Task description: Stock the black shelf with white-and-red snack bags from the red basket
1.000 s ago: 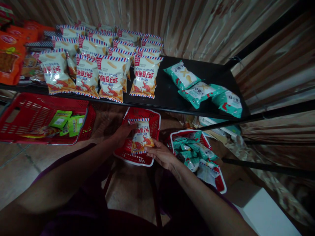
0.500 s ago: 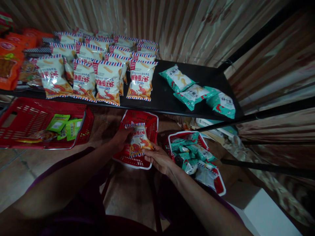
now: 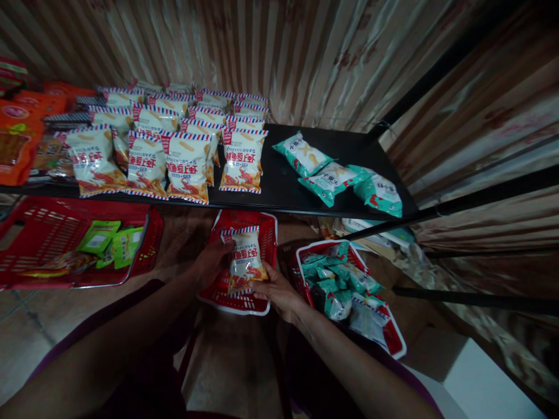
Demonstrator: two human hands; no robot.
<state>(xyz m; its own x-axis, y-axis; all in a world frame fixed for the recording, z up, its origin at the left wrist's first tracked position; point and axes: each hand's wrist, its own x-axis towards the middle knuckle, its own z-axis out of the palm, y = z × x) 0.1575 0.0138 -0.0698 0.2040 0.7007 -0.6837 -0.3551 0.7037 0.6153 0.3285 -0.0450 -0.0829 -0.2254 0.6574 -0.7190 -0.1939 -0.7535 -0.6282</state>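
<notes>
A white and orange snack bag [image 3: 245, 256] with striped edges is held upright over the middle red basket [image 3: 271, 233]. My right hand [image 3: 277, 291] grips its lower right corner, thumb in front. On its upper left side, my left hand [image 3: 213, 261] is closed around the edge. Rows of matching bags [image 3: 188, 166] stand on the black shelf [image 3: 279, 192] above. Three teal snack bags [image 3: 334, 177] lie towards the shelf's right end.
Teal bags fill much of the right red basket [image 3: 396, 334]. The left red basket [image 3: 52, 218] holds green packets [image 3: 126, 247]. Orange packs [image 3: 15, 145] are at the shelf's left end. Black poles cross the right side, and a white box [image 3: 489, 381] stands at lower right.
The view has tilted, so the shelf and baskets appear lower. Both hands still hold the snack bag, which now faces the camera a little more upright.
</notes>
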